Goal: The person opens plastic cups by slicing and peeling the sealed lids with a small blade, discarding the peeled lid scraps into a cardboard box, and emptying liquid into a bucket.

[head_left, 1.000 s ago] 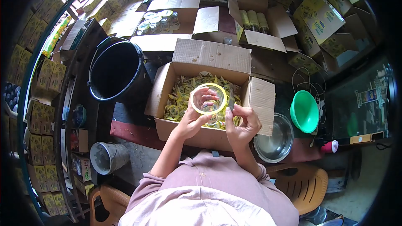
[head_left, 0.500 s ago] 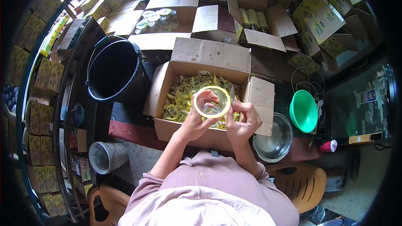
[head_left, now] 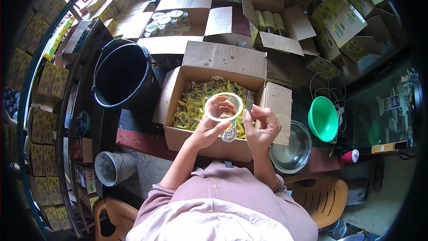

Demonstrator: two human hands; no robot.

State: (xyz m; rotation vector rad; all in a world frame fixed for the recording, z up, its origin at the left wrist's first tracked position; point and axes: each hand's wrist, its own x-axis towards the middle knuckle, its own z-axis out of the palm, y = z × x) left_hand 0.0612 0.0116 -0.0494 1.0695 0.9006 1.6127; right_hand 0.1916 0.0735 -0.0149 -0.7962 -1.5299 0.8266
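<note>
My left hand (head_left: pixel 207 130) is wrapped round a clear cup (head_left: pixel 228 133) with a pale yellow rim. The cup is tilted, its round mouth facing up toward me and its base toward my body. Just right of the rim, my right hand (head_left: pixel 262 127) pinches a thin, flat blade-like piece (head_left: pixel 249 101) that stands upright between thumb and fingers. Both hands are above an open cardboard box (head_left: pixel 225 58) filled with yellow and green wrapped pieces (head_left: pixel 196 93). Whether the blade touches the rim is too small to tell.
A black bucket (head_left: pixel 122 73) and a grey bucket (head_left: pixel 115 168) stand left. A metal bowl (head_left: pixel 290 147) and green basin (head_left: pixel 323 119) are at the right. Behind are a carton with lidded jars (head_left: pixel 167 23) and another with cylinders (head_left: pixel 269 21). Orange chairs (head_left: pixel 318 196) flank me.
The cup has tipped so its base now shows below the rim, toward my body. My right hand has moved slightly right, away from the rim, with the blade-like piece still held.
</note>
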